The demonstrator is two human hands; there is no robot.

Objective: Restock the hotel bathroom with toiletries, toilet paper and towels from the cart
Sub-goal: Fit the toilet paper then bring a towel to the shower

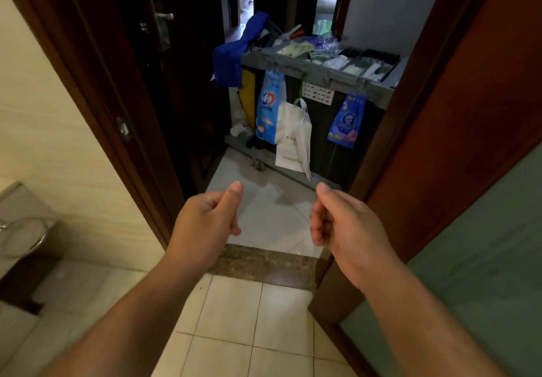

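Note:
The grey housekeeping cart (pixel 296 67) stands just outside the bathroom doorway, its top tray filled with small packets and toiletries (pixel 337 61). A blue cloth (pixel 231 57) drapes over its left corner. A blue-and-white packet (pixel 268 107), a white plastic bag (pixel 294 136) and a blue pouch (pixel 346 120) hang from its side. My left hand (pixel 205 221) and my right hand (pixel 340 221) are stretched out in front of me over the threshold, well short of the cart. Both have loosely curled fingers with the thumbs out and hold nothing.
A dark stone threshold (pixel 261 265) separates the cream bathroom tiles from the grey hallway floor. The dark wooden door frame (pixel 117 107) rises on the left, and the open door with a frosted green panel (pixel 484 259) on the right. A metal ring fixture (pixel 26 234) sits low at the left.

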